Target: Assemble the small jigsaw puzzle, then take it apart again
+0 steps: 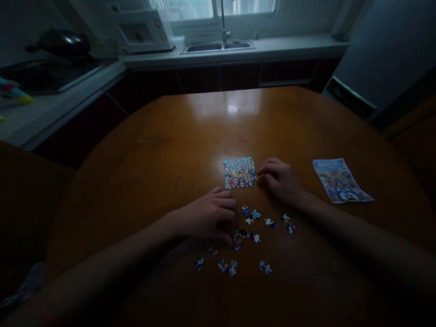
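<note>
Two hands rest at the middle of the wooden table (163, 154), each with a different place to attend. Right hand (279, 180) lies beside the joined part of the puzzle (239, 173), its fingers bent and brought close together at the right edge; whether a small piece is pinched between the tips, I cannot tell, because it is too dark there. Left hand (216, 212) is loosely curved, with the thumb set apart from the other fingers — no piece is seen in its grasp, though its underside is hidden. Its thumb is next to one loose piece (237, 245), and more loose pieces (256, 214) are scattered on the near side of the joined part, probably so that either hand can reach them easily. Joined part lies flat, in front of the person, where the table supports it evenly; its lower edge shows knobs and gaps. Farther to the right, a printed sheet (340, 180) lies flat with its picture upward — perhaps kept there to be visible without occupying the working space. Beyond the table, the window (190, 8) gives a weak light.
</note>
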### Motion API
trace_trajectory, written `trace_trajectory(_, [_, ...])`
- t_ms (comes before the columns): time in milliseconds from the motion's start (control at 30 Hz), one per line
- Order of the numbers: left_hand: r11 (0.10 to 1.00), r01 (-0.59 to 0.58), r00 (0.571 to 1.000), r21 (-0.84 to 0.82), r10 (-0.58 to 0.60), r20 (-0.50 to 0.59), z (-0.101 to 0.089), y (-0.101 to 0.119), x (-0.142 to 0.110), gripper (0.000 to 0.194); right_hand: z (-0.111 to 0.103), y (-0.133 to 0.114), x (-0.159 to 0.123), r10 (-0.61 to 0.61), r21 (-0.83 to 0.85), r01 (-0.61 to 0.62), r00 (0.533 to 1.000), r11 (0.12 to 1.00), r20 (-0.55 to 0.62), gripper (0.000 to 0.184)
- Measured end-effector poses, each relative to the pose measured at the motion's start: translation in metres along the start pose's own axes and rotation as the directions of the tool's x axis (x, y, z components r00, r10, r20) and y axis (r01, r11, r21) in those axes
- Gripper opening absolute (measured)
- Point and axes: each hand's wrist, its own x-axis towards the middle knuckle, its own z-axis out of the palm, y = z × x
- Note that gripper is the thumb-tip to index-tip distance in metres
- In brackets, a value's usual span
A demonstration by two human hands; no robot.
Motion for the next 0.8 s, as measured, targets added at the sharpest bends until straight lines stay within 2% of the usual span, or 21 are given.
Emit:
trace_trajectory(233, [0.999, 0.022, 1.0, -0.037, -0.021, 0.017, -0.0011, 0.0009, -0.001, 0.018, -0.0004, 0.0041, 0.0024, 0.118, 0.027, -0.115, 0.981, 0.993, -0.157, 0.024])
trace_trajectory(667, [0.994, 0.098, 0.991, -0.051, -0.093, 0.092, -0.0016, 0.0035, -0.0028, 0.009, 0.0002, 0.003, 0.0023, 0.143, 0.087, -0.131, 0.977, 0.988, -0.155, 0.019])
trace_trajectory(800, [0.989, 0.147, 0.985, -0.036, -0.143, 0.095, -0.004, 0.0069, -0.0027, 0.013, 0.0002, 0.0028, 0.0028, 0.129, 0.073, -0.119, 0.98, 0.99, -0.152, 0.019])
